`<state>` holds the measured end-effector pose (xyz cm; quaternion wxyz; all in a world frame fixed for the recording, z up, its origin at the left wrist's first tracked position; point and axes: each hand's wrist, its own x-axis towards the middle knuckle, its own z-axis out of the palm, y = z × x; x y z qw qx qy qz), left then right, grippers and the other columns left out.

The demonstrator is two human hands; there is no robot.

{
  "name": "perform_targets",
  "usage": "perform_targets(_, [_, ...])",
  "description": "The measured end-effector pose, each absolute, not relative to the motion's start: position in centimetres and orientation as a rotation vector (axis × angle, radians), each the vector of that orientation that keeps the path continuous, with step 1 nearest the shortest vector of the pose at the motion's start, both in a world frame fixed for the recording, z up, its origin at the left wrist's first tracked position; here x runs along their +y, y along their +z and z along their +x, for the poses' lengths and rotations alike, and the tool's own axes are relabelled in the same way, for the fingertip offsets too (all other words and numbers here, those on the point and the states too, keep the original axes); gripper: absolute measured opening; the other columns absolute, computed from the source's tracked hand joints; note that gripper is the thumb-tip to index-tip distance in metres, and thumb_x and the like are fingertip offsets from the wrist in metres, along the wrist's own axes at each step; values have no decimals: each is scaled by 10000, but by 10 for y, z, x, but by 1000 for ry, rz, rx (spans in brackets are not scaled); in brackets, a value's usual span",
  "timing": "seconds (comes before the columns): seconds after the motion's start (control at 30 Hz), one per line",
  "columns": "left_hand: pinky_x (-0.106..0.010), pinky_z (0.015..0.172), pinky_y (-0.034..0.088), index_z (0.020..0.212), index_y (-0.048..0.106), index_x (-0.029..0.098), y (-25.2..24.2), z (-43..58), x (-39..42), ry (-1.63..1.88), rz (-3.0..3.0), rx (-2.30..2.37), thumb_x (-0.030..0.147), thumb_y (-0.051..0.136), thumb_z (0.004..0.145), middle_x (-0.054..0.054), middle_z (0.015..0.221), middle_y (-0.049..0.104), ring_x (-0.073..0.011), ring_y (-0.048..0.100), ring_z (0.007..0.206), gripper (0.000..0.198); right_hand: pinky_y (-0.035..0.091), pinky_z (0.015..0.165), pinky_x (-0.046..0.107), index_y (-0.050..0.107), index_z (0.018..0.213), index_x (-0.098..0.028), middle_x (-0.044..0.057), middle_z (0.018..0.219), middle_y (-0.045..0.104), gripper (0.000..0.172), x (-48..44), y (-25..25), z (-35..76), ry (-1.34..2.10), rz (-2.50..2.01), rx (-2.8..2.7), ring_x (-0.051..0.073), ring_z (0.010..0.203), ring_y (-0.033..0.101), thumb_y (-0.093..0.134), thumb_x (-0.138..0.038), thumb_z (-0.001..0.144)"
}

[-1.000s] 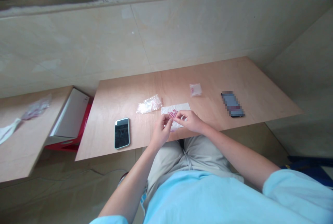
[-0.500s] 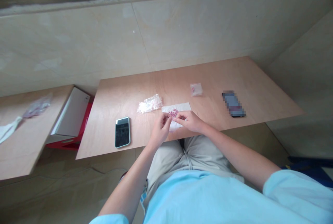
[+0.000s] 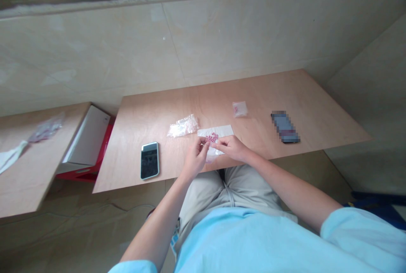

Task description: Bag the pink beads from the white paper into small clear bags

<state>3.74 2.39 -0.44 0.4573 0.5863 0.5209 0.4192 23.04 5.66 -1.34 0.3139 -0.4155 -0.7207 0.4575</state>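
Observation:
My left hand point(image 3: 196, 158) and my right hand point(image 3: 232, 146) meet near the front edge of a wooden table point(image 3: 260, 91), fingertips pinched close together. Whatever they pinch is too small to make out. Just beyond the fingertips lies a white paper sheet point(image 3: 222, 130) with a small pile of pink beads point(image 3: 211, 137) on it. A crumpled clear plastic bag point(image 3: 183, 126) lies to the left of the sheet. A small clear bag with pink contents point(image 3: 239, 108) lies farther back on the right.
A phone point(image 3: 149, 160) lies face up at the table's front left. A dark blurred object point(image 3: 284, 126) lies at the right. A white and red box point(image 3: 88, 142) stands between this table and a second table point(image 3: 28, 171) at the left, which holds plastic bags point(image 3: 46, 127).
Both hands stay pinched together over the paper sheet, shifting only slightly. The view has drifted a little.

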Motion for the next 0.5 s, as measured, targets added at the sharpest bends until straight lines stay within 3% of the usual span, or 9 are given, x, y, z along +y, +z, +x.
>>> perform_targets(0.27, [-215, 549, 336, 1010, 566, 190, -5, 39, 25, 1031, 1489, 1237, 440, 533, 985, 26, 721, 515, -101, 435, 603, 253, 206, 507, 257, 354, 543, -193, -53, 553, 276, 588, 57, -13, 231, 1233, -1120, -1911, 88, 532, 290, 546, -593, 929])
perform_targets(0.4, [-208, 457, 216, 1067, 532, 212, -8, 39, 24, 987, 1384, 1186, 478, 507, 991, 80, 602, 353, -87, 303, 496, 278, 216, 494, 256, 395, 520, -185, -55, 509, 313, 615, 57, -15, 232, 1268, -1137, -1885, 84, 502, 313, 545, -621, 925])
perform_targets(0.5, [-195, 446, 207, 1063, 518, 217, -8, 39, 24, 1028, 1346, 1196, 485, 501, 990, 88, 578, 335, -82, 289, 478, 279, 289, 500, 245, 461, 526, -177, -42, 497, 399, 624, 57, -18, 230, 1360, -1130, -1811, 92, 496, 385, 514, -645, 935])
